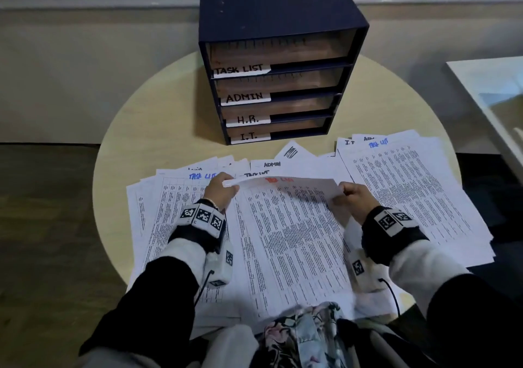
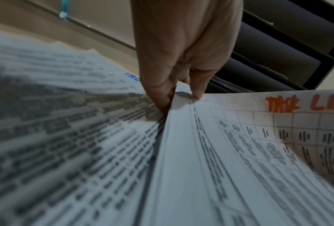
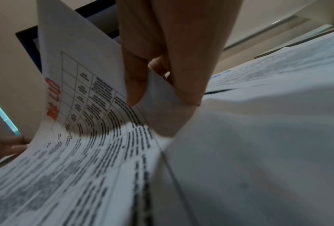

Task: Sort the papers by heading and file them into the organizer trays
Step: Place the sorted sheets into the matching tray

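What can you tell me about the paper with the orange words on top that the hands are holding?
The sheet with the orange heading is thin white paper printed with a grid of small black text. Its orange handwriting seems to read TASK LIST. The left hand pinches its top left corner and the right hand its top right, so the top edge is lifted and curls. Its lower part lies over the other papers on the round table.

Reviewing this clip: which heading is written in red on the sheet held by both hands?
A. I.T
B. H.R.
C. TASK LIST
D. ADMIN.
C: the sheet, pinched at its top corners by the left hand and the right hand, bears red letters reading TASK LIST; the left wrist view shows them closest.
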A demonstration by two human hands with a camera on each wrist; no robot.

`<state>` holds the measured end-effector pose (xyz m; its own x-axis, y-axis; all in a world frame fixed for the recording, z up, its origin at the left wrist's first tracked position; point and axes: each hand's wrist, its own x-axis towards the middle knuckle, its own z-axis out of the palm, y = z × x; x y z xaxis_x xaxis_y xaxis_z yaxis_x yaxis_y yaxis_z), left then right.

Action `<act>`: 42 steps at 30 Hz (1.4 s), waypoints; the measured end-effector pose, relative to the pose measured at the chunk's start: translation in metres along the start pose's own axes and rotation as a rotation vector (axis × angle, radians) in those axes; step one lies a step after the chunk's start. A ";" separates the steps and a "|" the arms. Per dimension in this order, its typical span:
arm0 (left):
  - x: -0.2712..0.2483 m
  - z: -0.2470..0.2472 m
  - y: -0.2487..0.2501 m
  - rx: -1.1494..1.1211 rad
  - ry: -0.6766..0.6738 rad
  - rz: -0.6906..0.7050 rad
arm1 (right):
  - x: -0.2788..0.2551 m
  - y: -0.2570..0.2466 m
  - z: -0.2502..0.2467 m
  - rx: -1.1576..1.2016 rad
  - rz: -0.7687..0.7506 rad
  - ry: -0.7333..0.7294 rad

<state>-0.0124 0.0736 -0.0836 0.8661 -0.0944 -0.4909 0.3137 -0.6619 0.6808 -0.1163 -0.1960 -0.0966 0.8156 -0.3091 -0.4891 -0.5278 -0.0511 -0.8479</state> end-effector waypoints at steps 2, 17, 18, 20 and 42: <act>-0.004 0.005 0.001 -0.107 0.027 0.062 | -0.001 0.000 -0.001 0.057 -0.001 -0.016; -0.024 -0.019 0.082 -0.744 0.001 0.288 | 0.017 -0.114 -0.004 0.345 -0.252 0.187; -0.023 -0.020 0.085 -0.762 -0.003 0.295 | 0.020 -0.124 -0.003 0.367 -0.272 0.204; -0.025 -0.023 0.089 -0.782 -0.012 0.313 | 0.025 -0.142 -0.006 0.391 -0.306 0.224; -0.018 -0.071 0.166 -0.864 0.028 0.436 | 0.007 -0.157 -0.021 0.372 -0.242 0.049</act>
<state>0.0523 0.0181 0.0769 0.9797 -0.1769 -0.0946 0.1304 0.2031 0.9704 -0.0326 -0.2100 0.0369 0.8883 -0.3751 -0.2652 -0.1949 0.2150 -0.9570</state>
